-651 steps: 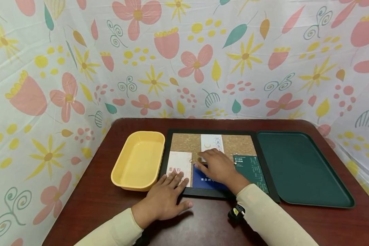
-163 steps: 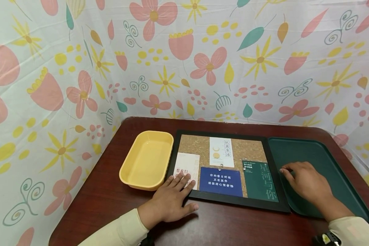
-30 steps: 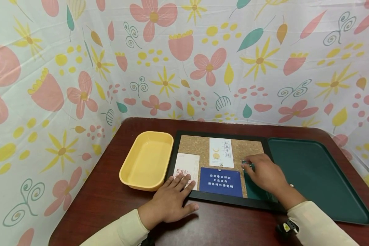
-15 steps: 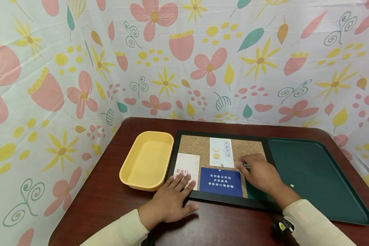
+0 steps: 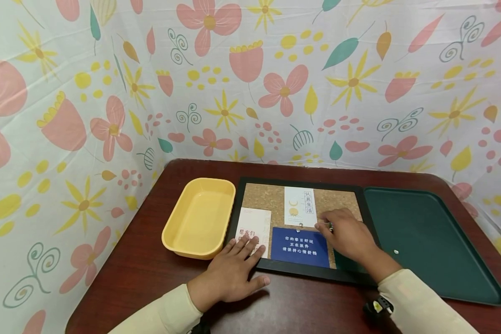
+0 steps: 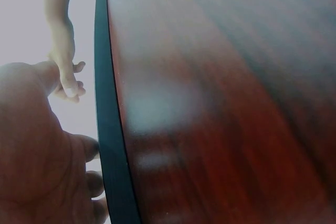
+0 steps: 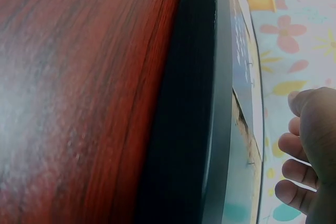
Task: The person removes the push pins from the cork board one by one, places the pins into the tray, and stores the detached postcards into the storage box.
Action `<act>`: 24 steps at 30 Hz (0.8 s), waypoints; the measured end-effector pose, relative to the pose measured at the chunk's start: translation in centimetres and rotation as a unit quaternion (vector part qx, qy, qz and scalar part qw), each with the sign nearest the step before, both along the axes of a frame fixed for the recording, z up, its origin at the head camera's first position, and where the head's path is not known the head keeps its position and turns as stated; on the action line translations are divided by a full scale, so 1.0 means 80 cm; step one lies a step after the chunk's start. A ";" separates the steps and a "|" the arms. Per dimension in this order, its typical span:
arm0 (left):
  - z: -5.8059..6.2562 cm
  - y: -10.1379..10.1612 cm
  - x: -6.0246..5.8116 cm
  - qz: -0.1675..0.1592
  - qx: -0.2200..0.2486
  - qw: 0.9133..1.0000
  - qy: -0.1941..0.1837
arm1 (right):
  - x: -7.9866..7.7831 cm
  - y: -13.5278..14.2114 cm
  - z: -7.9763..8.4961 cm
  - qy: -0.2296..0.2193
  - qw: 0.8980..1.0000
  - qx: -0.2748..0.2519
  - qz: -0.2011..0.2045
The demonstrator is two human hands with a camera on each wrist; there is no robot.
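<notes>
Flowered cloth (image 5: 192, 148) hangs behind my dark red-brown table (image 5: 305, 306). My right hand (image 5: 348, 234) has its fingers curled, thumb close to the index finger; whether they pinch anything, I cannot tell. It hangs over the cork board (image 5: 262, 195), half covering the green card (image 5: 342, 261), fingertips near the pin (image 5: 301, 225) between the white card (image 5: 297, 203) and blue card (image 5: 300, 248). My left hand (image 5: 230, 272) lies flat, fingers straight and slightly apart, over the pale card (image 5: 255, 217) and black frame (image 5: 300, 272), presumably steadying the board. My right sleeve (image 5: 421, 304) slants in from the near right. Yellow tub (image 5: 198, 215) and green tray (image 5: 434, 246) flank the board, probably for easy reach.
</notes>
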State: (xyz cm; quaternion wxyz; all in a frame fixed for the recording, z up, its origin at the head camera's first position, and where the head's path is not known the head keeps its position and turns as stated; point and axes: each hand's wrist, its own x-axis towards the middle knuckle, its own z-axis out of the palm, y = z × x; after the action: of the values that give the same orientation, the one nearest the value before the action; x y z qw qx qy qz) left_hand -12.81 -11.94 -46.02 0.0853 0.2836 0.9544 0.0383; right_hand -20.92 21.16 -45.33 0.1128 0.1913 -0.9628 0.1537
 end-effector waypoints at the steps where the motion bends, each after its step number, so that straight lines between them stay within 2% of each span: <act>1: 0.000 0.000 0.000 0.000 -0.001 1.000 0.002 | 0.000 -0.001 0.000 -0.001 1.000 -0.001 0.001; 19: 0.002 0.002 -0.001 -0.001 -0.003 1.000 0.003 | 0.000 -0.017 -0.004 -0.015 1.000 -0.004 0.013; 24: 0.002 0.002 0.000 0.000 -0.005 1.000 -0.001 | 0.003 -0.022 -0.006 -0.007 1.000 -0.008 0.025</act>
State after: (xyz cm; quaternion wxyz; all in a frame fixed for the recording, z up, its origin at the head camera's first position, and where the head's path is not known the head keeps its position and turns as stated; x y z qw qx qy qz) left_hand -12.84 -11.78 -45.82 0.0873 0.2835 0.9544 0.0339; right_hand -20.70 19.41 -45.78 0.1035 0.2137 -0.9572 0.1652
